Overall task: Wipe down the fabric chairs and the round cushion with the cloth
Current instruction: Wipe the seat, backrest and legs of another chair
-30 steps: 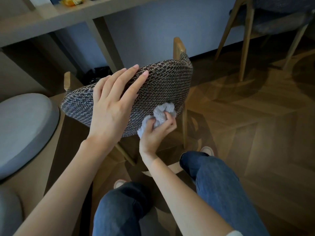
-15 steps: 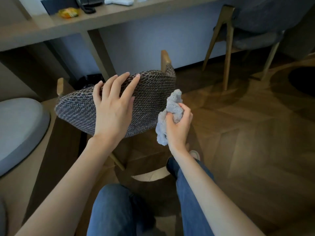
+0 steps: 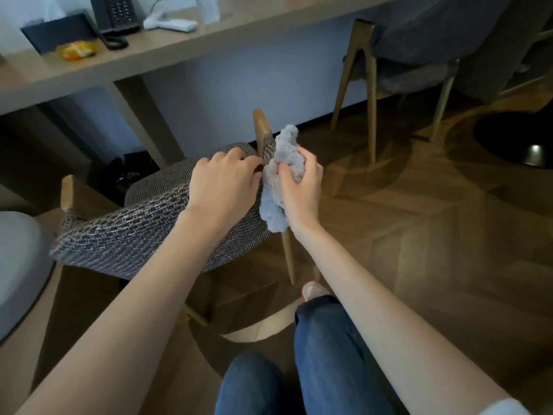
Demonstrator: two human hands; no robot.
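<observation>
gripping chair back (image 3: 143, 232) left hand (image 3: 223, 187), right hand (image 3: 300, 187) bunching cloth (image 3: 276, 187)

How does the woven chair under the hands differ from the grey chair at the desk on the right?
The woven chair has coarse, mottled brown-grey fabric; the grey chair is plain dark grey. The woven chair is near, gripped by the left hand, while the right hand holds the cloth at its right end; the grey chair stands apart, untouched. Both have light wooden legs.
</observation>
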